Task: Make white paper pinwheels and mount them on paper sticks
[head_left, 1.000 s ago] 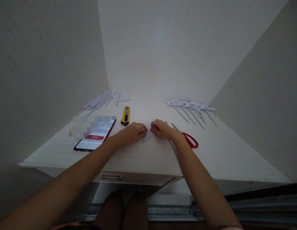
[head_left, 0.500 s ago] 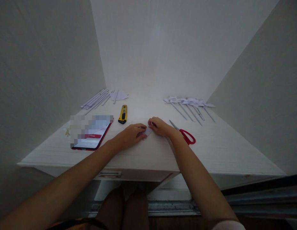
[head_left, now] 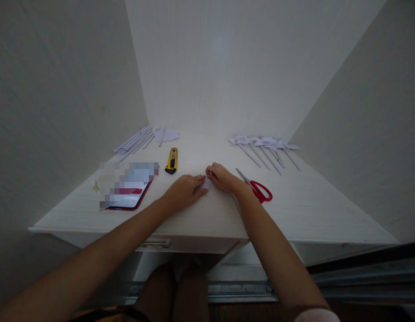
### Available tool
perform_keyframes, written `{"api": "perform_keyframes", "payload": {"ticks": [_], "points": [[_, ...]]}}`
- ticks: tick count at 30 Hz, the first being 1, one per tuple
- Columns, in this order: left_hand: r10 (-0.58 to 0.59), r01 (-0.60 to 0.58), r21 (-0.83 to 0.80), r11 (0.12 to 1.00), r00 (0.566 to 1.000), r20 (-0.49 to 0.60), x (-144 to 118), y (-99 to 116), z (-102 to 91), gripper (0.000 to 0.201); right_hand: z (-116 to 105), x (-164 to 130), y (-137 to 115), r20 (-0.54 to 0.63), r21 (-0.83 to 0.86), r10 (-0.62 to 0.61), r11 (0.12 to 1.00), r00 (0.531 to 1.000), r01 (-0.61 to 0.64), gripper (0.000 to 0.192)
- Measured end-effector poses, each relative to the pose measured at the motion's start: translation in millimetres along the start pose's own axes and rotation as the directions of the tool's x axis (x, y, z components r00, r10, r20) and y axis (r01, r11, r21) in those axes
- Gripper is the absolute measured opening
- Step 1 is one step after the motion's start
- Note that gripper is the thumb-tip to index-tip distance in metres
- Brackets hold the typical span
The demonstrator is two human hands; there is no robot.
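Observation:
A small piece of white paper (head_left: 206,183) lies low over the desk between my two hands. My left hand (head_left: 185,191) holds its left side, with the thumb below and the fingers above. The bent fingers of my right hand (head_left: 221,177) pinch the paper's upper right edge. My fingers cover part of the paper, so its full shape is hidden. Red-handled scissors (head_left: 257,187) rest just right of my right wrist, partly behind the forearm. Beyond my left hand lies a yellow utility knife (head_left: 172,161).
A phone (head_left: 132,190) in a red case lies at the left, partly blurred out. Thin paper sticks (head_left: 135,141) and a paper sheet with a stick (head_left: 167,135) are at the back left. Several paper pieces on sticks (head_left: 266,143) sit back right. Walls enclose the white desk (head_left: 314,210).
My left fingers have shifted slightly on the paper, the thumb moving a little to the right. My right hand stays almost in place. The view has shifted slightly.

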State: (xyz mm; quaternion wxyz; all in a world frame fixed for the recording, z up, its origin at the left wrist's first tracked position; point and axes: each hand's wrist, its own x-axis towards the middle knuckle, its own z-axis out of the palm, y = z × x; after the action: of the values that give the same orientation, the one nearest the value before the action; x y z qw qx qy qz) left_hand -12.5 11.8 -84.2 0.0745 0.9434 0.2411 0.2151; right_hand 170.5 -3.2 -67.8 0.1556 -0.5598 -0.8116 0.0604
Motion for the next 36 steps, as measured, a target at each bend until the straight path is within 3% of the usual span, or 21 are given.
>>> {"api": "perform_keyframes", "payload": {"ticks": [7, 11, 13, 16, 19, 26, 36], "points": [[-0.037, 0.036, 0.036, 0.999, 0.999, 0.013, -0.6, 6.5, 0.6, 0.043, -2.4, -0.5, -4.8, 0.005, -0.05, 0.035, 0.998, 0.999, -0.035, 0.016], [-0.064, 0.061, 0.066, 0.996, 0.997, 0.05, -1.1, 11.0, -1.8, 0.045, -6.1, -6.9, -13.4, -0.061, -0.125, 0.079, 0.988, 0.995, -0.087, 0.02], [-0.076, 0.071, 0.08, 0.994, 0.995, 0.06, -1.5, 14.1, -3.2, 0.045, -5.9, -14.3, -18.9, -0.09, -0.102, 0.032, 0.994, 0.995, -0.041, 0.025], [-0.102, 0.095, 0.106, 0.99, 0.993, 0.063, -2.9, 18.4, -4.4, 0.046, -2.4, -28.4, -26.4, -0.047, -0.073, -0.028, 0.997, 0.999, 0.024, 0.034], [-0.124, 0.115, 0.114, 0.987, 0.989, 0.075, -5.6, 20.4, -4.3, 0.048, 1.5, -39.7, -32.2, -0.026, -0.124, 0.044, 0.991, 0.999, -0.047, 0.043], [-0.093, 0.083, 0.144, 0.986, 0.993, 0.067, -9.7, 21.2, -2.7, 0.046, 6.9, -42.6, -38.7, -0.103, -0.184, 0.204, 0.958, 0.974, -0.22, 0.043], [-0.048, 0.046, 0.215, 0.976, 0.999, 0.004, -18.6, 25.7, -10.5, 0.039, 2.8, -49.8, -32.5, -0.225, -0.384, 0.179, 0.887, 0.958, -0.256, 0.035]]}}
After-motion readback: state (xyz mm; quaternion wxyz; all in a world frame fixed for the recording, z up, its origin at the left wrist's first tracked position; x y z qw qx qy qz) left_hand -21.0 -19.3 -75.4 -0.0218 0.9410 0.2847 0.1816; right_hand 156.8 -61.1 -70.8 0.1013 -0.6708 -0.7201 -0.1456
